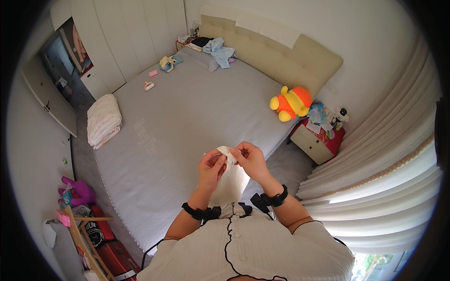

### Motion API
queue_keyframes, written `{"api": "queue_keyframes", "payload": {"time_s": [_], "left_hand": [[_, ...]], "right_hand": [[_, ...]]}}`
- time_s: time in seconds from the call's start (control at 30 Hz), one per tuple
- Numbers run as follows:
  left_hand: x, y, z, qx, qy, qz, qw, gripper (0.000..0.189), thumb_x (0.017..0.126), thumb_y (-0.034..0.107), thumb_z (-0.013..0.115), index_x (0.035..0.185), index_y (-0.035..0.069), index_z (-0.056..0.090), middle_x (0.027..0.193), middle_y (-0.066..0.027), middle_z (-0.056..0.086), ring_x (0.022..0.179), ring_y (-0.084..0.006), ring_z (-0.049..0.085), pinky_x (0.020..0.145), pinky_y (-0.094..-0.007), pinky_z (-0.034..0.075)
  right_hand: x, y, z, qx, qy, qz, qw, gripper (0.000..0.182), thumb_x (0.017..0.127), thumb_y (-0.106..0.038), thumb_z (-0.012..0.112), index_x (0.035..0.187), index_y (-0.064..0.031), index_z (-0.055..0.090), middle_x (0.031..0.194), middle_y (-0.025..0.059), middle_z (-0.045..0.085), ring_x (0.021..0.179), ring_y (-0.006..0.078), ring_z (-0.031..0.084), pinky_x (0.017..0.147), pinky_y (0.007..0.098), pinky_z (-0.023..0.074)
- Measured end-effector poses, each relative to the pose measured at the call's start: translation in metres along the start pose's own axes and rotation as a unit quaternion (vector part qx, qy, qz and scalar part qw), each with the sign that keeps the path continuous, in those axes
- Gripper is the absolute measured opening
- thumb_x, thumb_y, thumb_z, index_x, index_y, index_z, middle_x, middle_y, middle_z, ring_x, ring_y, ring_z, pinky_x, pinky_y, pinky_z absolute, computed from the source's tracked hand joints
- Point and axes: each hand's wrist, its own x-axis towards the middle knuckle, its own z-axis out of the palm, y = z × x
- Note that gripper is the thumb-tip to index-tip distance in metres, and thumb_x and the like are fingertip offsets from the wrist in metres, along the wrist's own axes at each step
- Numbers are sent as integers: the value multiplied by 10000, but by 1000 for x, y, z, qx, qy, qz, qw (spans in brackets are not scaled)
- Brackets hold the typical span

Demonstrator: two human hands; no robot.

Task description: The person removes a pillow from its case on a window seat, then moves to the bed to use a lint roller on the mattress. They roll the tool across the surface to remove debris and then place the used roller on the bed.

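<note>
A white cloth (231,170) hangs down in front of my body, its upper edge bunched between my two hands. My left hand (211,170) pinches the gathered edge between thumb and fingers. On the other side, my right hand (251,159) grips the same edge, a short way from the left. Most of the cloth's lower part is hidden by my wrists and shirt. Beyond the hands spreads a bed with a grey fitted cover (182,116).
A folded white quilt (103,119) lies at the bed's left corner. A yellow and orange plush toy (291,103) rests by the headboard (270,49). Clothes (219,51) and a lint roller (149,86) lie farther back. Right stand a nightstand (311,144) and curtains (379,140); left, a red suitcase (116,258).
</note>
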Motion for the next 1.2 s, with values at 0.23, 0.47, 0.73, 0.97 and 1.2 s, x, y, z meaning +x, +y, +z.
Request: {"api": "queue_keyframes", "payload": {"time_s": [0.23, 0.47, 0.73, 0.97, 1.2], "left_hand": [[2, -2, -3, -32, 9, -82, 996, 132, 864, 123, 616, 965, 41, 595, 730, 3, 585, 536, -49, 479, 442, -181, 333], [6, -4, -11, 3, -55, -155, 986, 122, 849, 159, 635, 888, 46, 609, 731, 26, 564, 596, -53, 483, 535, -177, 378], [10, -8, -7, 86, -82, -148, 982, 83, 881, 137, 588, 891, 55, 588, 776, 28, 552, 697, -64, 491, 648, -217, 410], [4, -1, 7, 257, -106, 64, 959, 119, 918, 144, 520, 937, 27, 528, 839, 17, 538, 793, -73, 490, 745, -223, 407], [-1, -6, -29, 374, -97, 105, 916, 128, 924, 133, 497, 943, 7, 510, 838, -48, 580, 802, -133, 555, 761, -269, 446]], "right_hand": [[5, -1, -2, -198, 0, -63, 978, 249, 858, -194, 631, 728, -2, 542, 564, 19, 488, 507, 72, 420, 469, 234, 354], [7, -3, -5, -198, 12, -98, 975, 265, 842, -197, 647, 712, -2, 524, 552, 33, 476, 498, 93, 424, 467, 251, 360], [10, -3, -17, -264, -13, -145, 953, 248, 814, -171, 668, 708, -7, 515, 563, 69, 468, 492, 138, 428, 468, 270, 362], [5, -35, -29, -214, 33, -175, 960, 253, 805, -145, 672, 678, -22, 492, 577, 64, 461, 496, 145, 430, 462, 276, 349], [-5, -104, -70, 64, 66, -165, 982, 200, 887, -131, 606, 741, -53, 493, 638, -66, 439, 548, 28, 365, 493, 190, 291]]}}
